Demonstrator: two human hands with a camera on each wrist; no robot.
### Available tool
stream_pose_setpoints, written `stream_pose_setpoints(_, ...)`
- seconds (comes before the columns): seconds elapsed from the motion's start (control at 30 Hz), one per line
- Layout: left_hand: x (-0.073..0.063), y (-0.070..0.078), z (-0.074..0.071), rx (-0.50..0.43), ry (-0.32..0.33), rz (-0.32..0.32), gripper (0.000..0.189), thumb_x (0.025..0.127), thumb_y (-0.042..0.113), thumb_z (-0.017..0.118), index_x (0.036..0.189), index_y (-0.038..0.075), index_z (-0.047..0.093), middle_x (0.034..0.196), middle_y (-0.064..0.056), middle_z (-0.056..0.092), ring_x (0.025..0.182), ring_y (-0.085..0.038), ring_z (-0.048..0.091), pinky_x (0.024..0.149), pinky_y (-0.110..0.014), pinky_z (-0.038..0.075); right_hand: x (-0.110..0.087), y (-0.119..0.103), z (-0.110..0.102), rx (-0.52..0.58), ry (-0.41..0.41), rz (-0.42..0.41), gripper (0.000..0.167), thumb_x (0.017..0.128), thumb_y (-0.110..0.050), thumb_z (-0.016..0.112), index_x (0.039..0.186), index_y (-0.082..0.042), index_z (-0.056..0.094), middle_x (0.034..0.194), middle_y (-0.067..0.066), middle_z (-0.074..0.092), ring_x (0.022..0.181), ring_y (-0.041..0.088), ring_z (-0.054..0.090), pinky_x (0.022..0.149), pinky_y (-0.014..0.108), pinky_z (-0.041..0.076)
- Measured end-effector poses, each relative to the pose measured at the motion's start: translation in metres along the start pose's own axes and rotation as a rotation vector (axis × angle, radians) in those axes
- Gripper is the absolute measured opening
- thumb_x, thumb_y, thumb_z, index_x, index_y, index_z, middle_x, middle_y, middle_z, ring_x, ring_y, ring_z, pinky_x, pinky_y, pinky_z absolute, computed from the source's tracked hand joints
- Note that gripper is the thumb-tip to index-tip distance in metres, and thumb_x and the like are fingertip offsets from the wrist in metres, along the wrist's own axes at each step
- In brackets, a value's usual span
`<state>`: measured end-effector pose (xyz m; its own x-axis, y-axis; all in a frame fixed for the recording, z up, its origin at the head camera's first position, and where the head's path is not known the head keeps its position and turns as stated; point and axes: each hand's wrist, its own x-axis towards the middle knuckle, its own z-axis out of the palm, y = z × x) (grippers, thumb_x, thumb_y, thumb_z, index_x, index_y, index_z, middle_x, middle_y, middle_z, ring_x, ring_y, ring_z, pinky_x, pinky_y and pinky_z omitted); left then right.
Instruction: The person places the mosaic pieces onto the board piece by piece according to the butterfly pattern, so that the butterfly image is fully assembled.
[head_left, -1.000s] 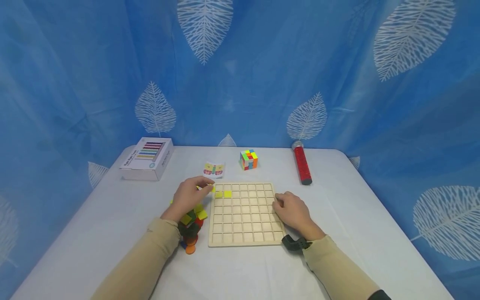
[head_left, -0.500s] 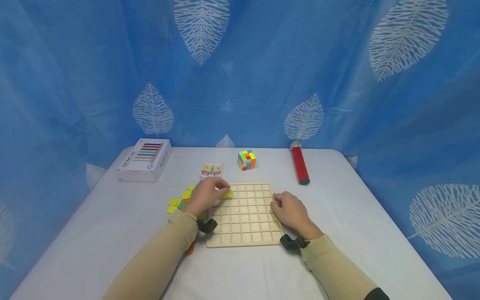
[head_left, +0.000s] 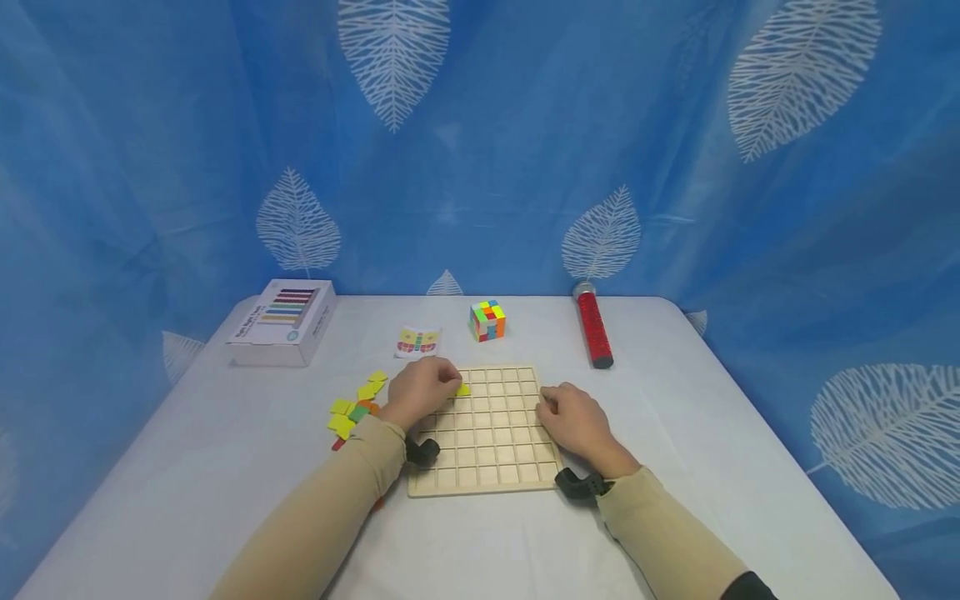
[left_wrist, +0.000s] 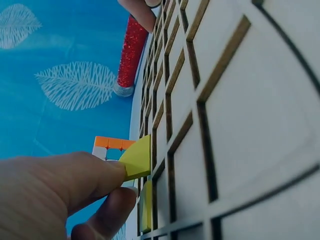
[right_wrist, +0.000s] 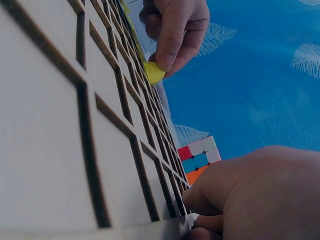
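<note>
A square wooden grid board (head_left: 498,454) with raised dividers lies on the white table. Over its far left corner, my left hand (head_left: 422,388) pinches a yellow tile with one rounded edge (left_wrist: 136,159) between thumb and finger. The tile stands tilted at the dividers. Just beyond it, another yellow tile (left_wrist: 145,206) sits on the board, seen in the left wrist view. At the opposite side my right hand (head_left: 577,421) grips the board's right edge, thumb and fingers at the rim. My left hand and forearm cover the board's left edge in the head view.
Left of the board lie loose yellow, green, orange and red pieces (head_left: 342,426), partly under the left arm. Behind it are a butterfly pattern card (head_left: 417,342) and a puzzle cube (head_left: 488,322). A white box (head_left: 283,323) stands back left, a red glittery tube (head_left: 594,330) back right.
My left hand has moved right from the board's edge onto its far left cells, carrying a yellow tile. The right hand keeps its place at the board's edge.
</note>
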<state>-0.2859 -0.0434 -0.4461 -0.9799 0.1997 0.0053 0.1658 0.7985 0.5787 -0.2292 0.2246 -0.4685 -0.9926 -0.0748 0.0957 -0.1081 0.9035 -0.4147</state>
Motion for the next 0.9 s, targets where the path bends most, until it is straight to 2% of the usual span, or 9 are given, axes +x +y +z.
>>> stream_pose_setpoints(0.17,0.001,0.000,0.001,0.031,-0.004,-0.011,0.011,0.094,0.033,0.073,0.101,0.026,0.079,0.102,0.009,0.074,0.089,-0.014,0.064,0.074,-0.035,0.050,0.001,0.000,0.000,-0.010,0.006,0.001,0.019,0.096,-0.023,0.058,0.102,-0.009,0.070,0.076,0.003,0.049,0.069,0.017,0.044,0.059,0.031,0.031)
stream_pose_setpoints(0.3,0.001,0.000,0.001,0.057,-0.007,-0.014,0.013,0.094,0.033,0.074,0.102,0.026,0.080,0.105,0.008,0.075,0.090,-0.014,0.065,0.074,-0.035,0.050,0.001,0.000,0.000,-0.013,0.010,-0.009,0.018,0.096,-0.022,0.057,0.101,-0.010,0.069,0.076,0.003,0.048,0.069,0.017,0.044,0.058,0.031,0.031)
stream_pose_setpoints(0.43,0.001,0.000,0.001,0.093,-0.002,-0.017,0.014,0.094,0.034,0.075,0.103,0.026,0.081,0.109,0.008,0.075,0.094,-0.015,0.066,0.074,-0.034,0.051,0.001,-0.001,0.001,-0.014,0.015,-0.016,0.015,0.096,-0.022,0.057,0.086,-0.013,0.065,0.074,0.002,0.047,0.067,0.017,0.043,0.057,0.031,0.030)
stream_pose_setpoints(0.5,0.001,0.001,0.002,0.118,0.002,-0.008,0.013,0.093,0.034,0.076,0.103,0.027,0.082,0.110,0.008,0.075,0.096,-0.015,0.067,0.073,-0.034,0.052,0.001,-0.001,0.001,-0.017,0.016,-0.017,0.019,0.096,-0.022,0.057,0.079,-0.013,0.061,0.074,0.002,0.046,0.066,0.017,0.042,0.057,0.031,0.030)
stream_pose_setpoints(0.6,0.000,0.002,0.002,0.146,0.006,0.007,0.012,0.093,0.034,0.077,0.101,0.028,0.082,0.109,0.009,0.076,0.098,-0.014,0.067,0.072,-0.034,0.052,0.000,-0.001,0.002,-0.014,0.014,-0.012,0.017,0.096,-0.022,0.057,0.085,-0.011,0.066,0.074,0.002,0.047,0.067,0.017,0.043,0.057,0.031,0.030)
stream_pose_setpoints(0.73,-0.003,0.000,-0.002,0.131,0.030,0.021,0.014,0.094,0.034,0.075,0.104,0.028,0.082,0.110,0.008,0.076,0.097,-0.015,0.068,0.070,-0.033,0.052,0.000,-0.001,0.001,-0.010,0.008,-0.003,0.024,0.096,-0.022,0.058,0.108,-0.008,0.073,0.076,0.003,0.049,0.068,0.017,0.044,0.058,0.031,0.031)
stream_pose_setpoints(0.8,-0.005,-0.004,-0.010,0.095,0.051,0.021,0.016,0.095,0.034,0.073,0.108,0.028,0.082,0.111,0.006,0.076,0.098,-0.016,0.068,0.070,-0.033,0.052,0.000,-0.001,0.001,-0.010,0.006,0.000,0.029,0.096,-0.022,0.058,0.116,-0.007,0.073,0.077,0.003,0.050,0.069,0.017,0.045,0.058,0.031,0.031)
stream_pose_setpoints(0.9,-0.011,-0.014,-0.031,0.011,0.095,0.000,0.022,0.098,0.036,0.070,0.114,0.026,0.079,0.116,0.001,0.075,0.102,-0.022,0.068,0.075,-0.039,0.053,0.000,-0.001,0.000,-0.008,0.006,-0.001,0.029,0.096,-0.022,0.058,0.115,-0.007,0.072,0.077,0.003,0.050,0.070,0.017,0.045,0.059,0.031,0.032)
